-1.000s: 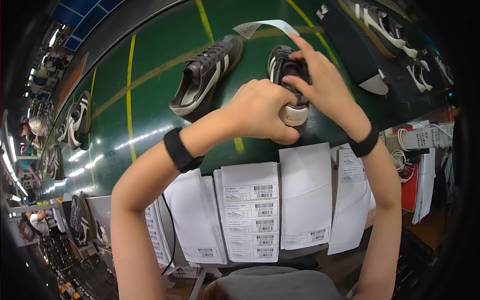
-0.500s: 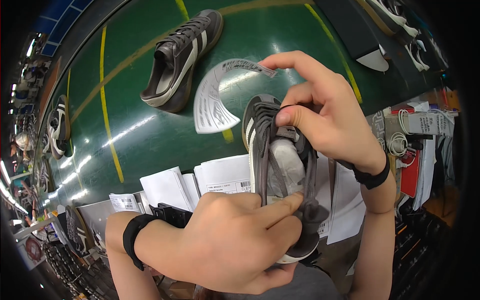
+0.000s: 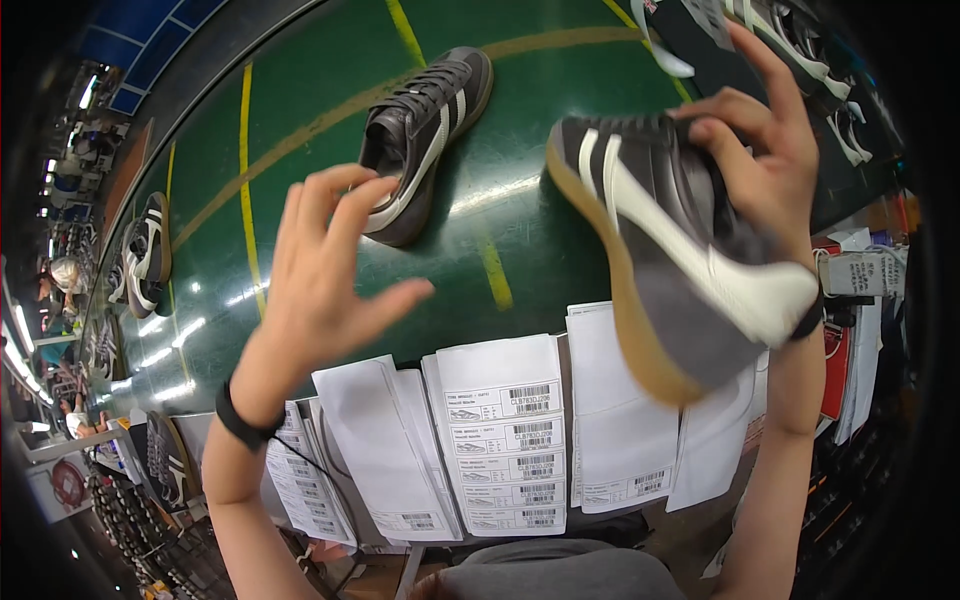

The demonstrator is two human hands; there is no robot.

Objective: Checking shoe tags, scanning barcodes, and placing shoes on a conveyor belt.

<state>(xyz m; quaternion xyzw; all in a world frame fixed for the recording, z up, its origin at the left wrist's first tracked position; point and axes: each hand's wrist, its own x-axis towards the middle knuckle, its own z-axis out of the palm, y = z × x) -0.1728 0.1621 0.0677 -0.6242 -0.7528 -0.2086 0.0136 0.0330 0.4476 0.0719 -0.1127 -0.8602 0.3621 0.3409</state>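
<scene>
A dark grey sneaker with white stripes and a gum sole [image 3: 660,250] hangs tilted, its side toward me, with my right hand [image 3: 765,150] closed on its upper near the laces. Between that hand's raised fingers is a curling white printed paper strip [image 3: 708,20], partly cut off by the top edge. My left hand [image 3: 325,265] is open, fingers spread, with nothing in it. Its fingertips are at the heel opening of a matching sneaker [image 3: 430,120] on the green table [image 3: 320,120]; whether they touch it I cannot tell.
Along the near table edge lie several stacks of white label sheets [image 3: 500,400]. More sneakers stand at the far left [image 3: 148,255] and upper right [image 3: 790,50]. Cables and a red folder [image 3: 838,375] are at the right.
My left hand has let go of the held sneaker and moved up and left toward the other one. My right hand has lifted and turned its sneaker, moving right with the paper strip.
</scene>
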